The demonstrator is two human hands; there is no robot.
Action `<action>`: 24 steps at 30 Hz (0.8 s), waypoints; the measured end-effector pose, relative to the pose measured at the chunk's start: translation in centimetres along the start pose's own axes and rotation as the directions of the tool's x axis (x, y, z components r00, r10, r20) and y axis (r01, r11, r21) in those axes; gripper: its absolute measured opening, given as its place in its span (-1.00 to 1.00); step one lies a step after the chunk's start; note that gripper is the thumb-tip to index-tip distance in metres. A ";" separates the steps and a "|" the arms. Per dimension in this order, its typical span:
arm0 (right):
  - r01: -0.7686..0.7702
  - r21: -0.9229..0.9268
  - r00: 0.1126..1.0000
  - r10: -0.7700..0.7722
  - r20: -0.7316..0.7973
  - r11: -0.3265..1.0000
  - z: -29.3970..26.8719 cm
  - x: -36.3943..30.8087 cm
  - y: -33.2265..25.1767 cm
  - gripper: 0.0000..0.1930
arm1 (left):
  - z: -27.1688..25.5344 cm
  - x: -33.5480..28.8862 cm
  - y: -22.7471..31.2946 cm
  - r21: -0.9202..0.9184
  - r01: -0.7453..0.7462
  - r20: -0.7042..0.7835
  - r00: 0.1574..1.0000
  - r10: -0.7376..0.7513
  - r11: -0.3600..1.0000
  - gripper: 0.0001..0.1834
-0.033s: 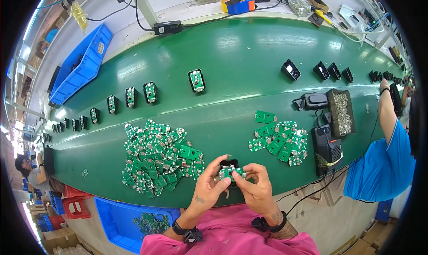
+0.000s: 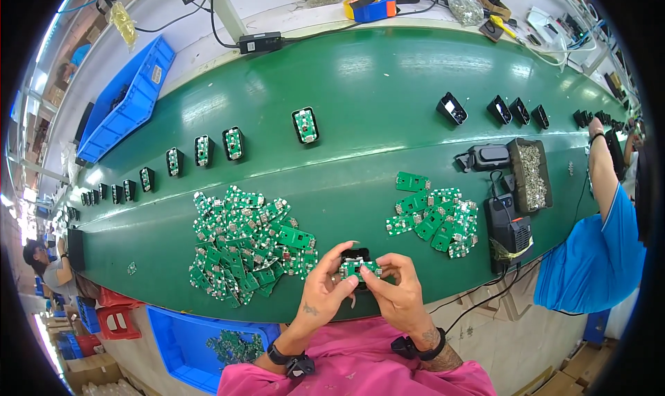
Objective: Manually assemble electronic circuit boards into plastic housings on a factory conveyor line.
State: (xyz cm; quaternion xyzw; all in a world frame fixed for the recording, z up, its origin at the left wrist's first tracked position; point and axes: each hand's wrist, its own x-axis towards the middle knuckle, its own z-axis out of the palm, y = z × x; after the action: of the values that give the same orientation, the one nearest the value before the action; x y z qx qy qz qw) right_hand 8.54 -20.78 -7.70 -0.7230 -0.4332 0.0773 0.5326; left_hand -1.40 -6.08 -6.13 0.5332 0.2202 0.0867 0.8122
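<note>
Close to the bench's near edge, my left hand (image 2: 325,285) is closed around a black plastic housing (image 2: 355,253), its thumb on a green circuit board (image 2: 353,266). From the other side my right hand (image 2: 400,289) grips the same board, thumb and fingers pressed against it. The board lies at the housing's opening; whether it is seated inside is hidden by my fingers. A large heap of green circuit boards (image 2: 242,247) spreads to the left of my hands. A smaller pile of boards (image 2: 435,219) lies to the right, beyond my right hand.
Housings with boards in them (image 2: 305,125) form a row toward the left; black housings (image 2: 452,109) stand at the far right. A tray of small metal parts (image 2: 531,174) sits beside a black power tool (image 2: 509,223). A blue bin (image 2: 201,368) is below the edge. A co-worker's arm (image 2: 604,167) reaches in at right.
</note>
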 end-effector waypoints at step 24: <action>-0.446 0.306 0.888 0.457 0.038 0.841 -0.2 0.4 -2.4 -0.91 | 1.4 -0.6 -0.7 0.308 -0.113 -0.109 0.982 0.153 0.945 -0.43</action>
State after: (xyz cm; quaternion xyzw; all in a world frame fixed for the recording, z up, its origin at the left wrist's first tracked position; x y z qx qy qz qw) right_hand 7.65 -20.49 -5.47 -0.7145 -0.2236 0.2533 0.6127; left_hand -1.37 -7.77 -6.14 0.6571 0.2474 0.1418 0.6978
